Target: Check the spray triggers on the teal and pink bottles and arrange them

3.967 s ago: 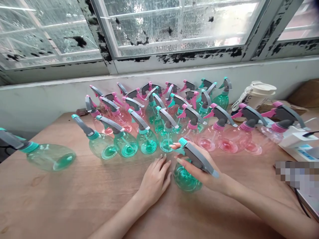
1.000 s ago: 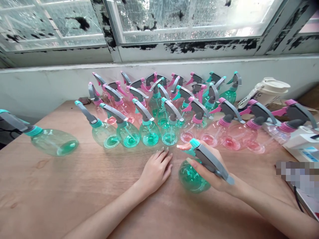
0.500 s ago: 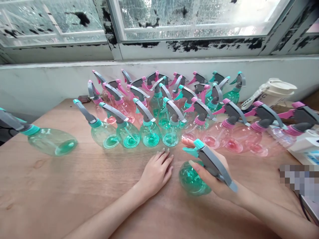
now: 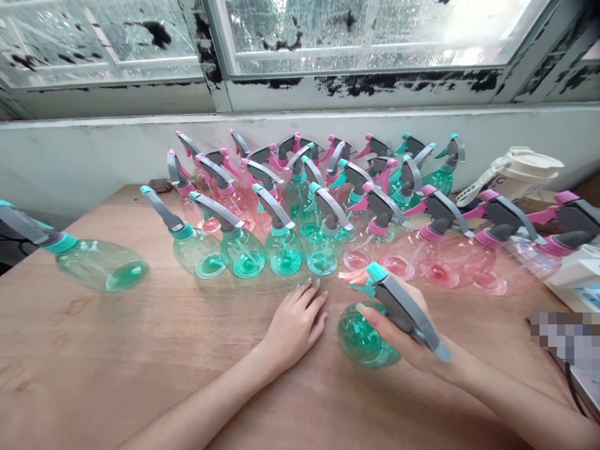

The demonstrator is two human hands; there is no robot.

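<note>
Green spray bottle (image 4: 368, 340): positioned right of centre on the near part of the counter (image 4: 140, 369), in front of the front-row bottles and apart from them; tilt and base contact cannot be told from this angle.
Right hand (image 4: 407, 345): clasped around the bottle just beneath the grey sprayer head (image 4: 410, 311); thumb (image 4: 382, 326) laid along the near side, fingers (image 4: 351, 277) reached forward on the far side, beside the teal trigger (image 4: 365, 289).
Left hand (image 4: 294, 322): laid palm down beside the bottle, fingers relaxed and slightly spread; nothing seen to be held.
Grip: best kept firm beneath the head, since the rounded body is judged slippery; thumb and fingers should be pressed evenly from both sides.
Trigger: full pressing by the fingertips cannot be confirmed; if worked, an even pull is advised.
Left support: the body could be steadied by the free hand should it swing.
Clearance: front-row green bottles (image 4: 285, 253) and front-row pink bottles (image 4: 462, 259) lie close ahead; sideways sweeps should be avoided.
Lone green bottle (image 4: 100, 265): well apart, at far left.
</note>
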